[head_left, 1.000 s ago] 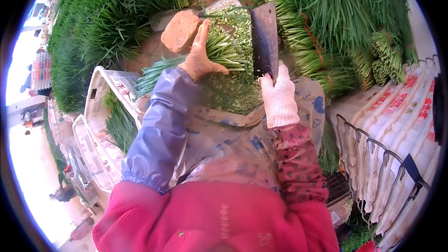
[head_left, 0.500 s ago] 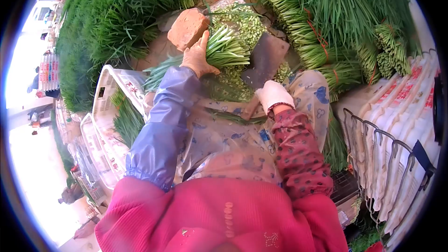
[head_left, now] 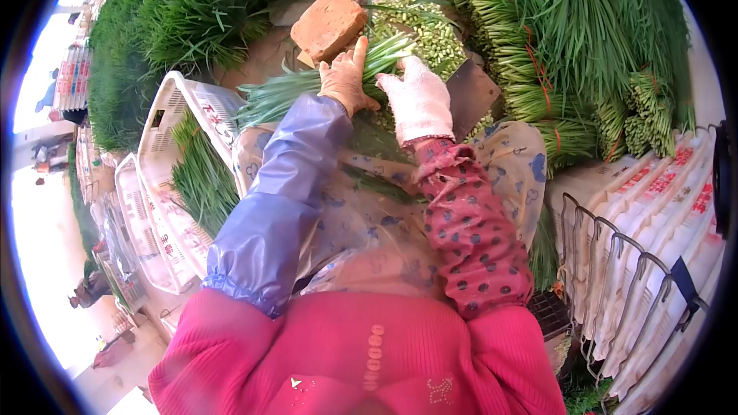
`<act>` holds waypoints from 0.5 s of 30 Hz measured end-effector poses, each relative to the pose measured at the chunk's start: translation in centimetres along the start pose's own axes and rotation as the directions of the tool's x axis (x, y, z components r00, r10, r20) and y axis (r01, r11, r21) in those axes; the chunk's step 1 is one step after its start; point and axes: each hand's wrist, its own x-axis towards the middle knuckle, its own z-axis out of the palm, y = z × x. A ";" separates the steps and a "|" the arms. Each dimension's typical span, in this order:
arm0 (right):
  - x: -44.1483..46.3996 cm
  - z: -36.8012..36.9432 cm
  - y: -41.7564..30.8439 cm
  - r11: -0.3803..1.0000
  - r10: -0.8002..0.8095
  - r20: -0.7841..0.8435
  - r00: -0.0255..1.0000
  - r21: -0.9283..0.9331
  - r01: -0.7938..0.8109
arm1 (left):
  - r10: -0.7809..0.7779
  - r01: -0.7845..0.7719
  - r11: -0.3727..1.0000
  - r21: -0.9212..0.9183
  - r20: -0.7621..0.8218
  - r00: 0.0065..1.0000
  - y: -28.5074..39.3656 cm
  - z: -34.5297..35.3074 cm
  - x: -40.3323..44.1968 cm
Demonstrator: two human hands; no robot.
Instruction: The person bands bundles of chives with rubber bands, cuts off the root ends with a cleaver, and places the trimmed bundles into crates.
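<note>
My left hand (head_left: 347, 81), in a tan glove, presses over a bunch of garlic chives (head_left: 284, 92), thumb and fingers on either side of it. The bunch lies sideways, leaves to the left, pale cut ends to the right. My right hand (head_left: 421, 98), in a white knitted glove, has its fingers closed at those cut ends. Just right of it lies a broad dark blade (head_left: 473, 91); its handle is hidden. Chopped stem pieces (head_left: 423, 31) are heaped beyond my hands. A reddish brick (head_left: 329, 24) sits beyond my left hand.
Tied bundles of green stalks (head_left: 530, 54) are stacked to the right. Loose greens (head_left: 192, 15) pile up at the far left. A white plastic crate (head_left: 165, 177) with greens stands at my left. White printed bags (head_left: 653, 223) hang on a metal rack (head_left: 615, 227) at my right.
My right hand has let go of the blade's handle and moved up and left to the cut ends of the chives. My left hand stays on the bunch.
</note>
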 end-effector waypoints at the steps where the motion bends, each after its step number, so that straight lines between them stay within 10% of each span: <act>1: 0.0 0.3 0.1 0.997 -0.062 -0.029 0.998 0.048 0.063 | -0.011 0.011 1.000 0.006 0.006 1.000 0.1 0.0 0.1; 15: 2.1 -0.2 -0.1 0.992 0.052 0.066 0.996 0.111 -0.059 | -0.002 0.002 1.000 0.005 0.012 1.000 0.4 0.3 -0.2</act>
